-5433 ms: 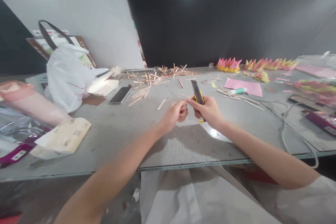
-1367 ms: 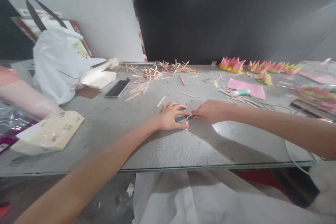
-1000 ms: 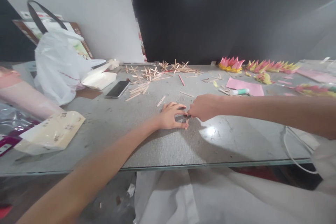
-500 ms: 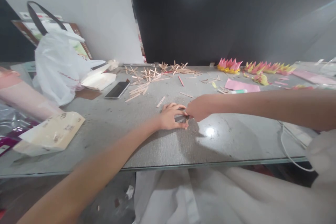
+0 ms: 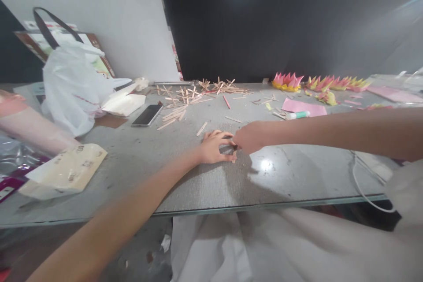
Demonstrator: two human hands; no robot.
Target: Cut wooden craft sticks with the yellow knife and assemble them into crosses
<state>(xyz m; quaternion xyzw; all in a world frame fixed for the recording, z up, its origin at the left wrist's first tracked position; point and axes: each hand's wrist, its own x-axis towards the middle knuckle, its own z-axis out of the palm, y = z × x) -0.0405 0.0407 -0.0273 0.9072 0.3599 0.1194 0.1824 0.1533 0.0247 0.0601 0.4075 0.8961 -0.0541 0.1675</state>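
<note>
Left hand point(image 5: 214, 147) has its fingers spread, and its thumb and index finger press a wooden craft stick point(image 5: 234, 157) on the gray table point(image 5: 139, 172), which lies to the right of the smartphone point(image 5: 147, 115) and nearer than it. Right hand point(image 5: 250, 137) is closed around a cutter knife point(image 5: 235, 146), mostly hidden. Just right of the smartphone are many loose sticks point(image 5: 175, 116); well to its right, a glue stick point(image 5: 297, 115).

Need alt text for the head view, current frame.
Over a gray table, the left hand, fingers spread, presses a small wooden stick beside the right hand, closed around a mostly hidden dark tool. Farther back lie scattered wooden sticks, a phone and spiky pink-and-yellow paper pieces.
</note>
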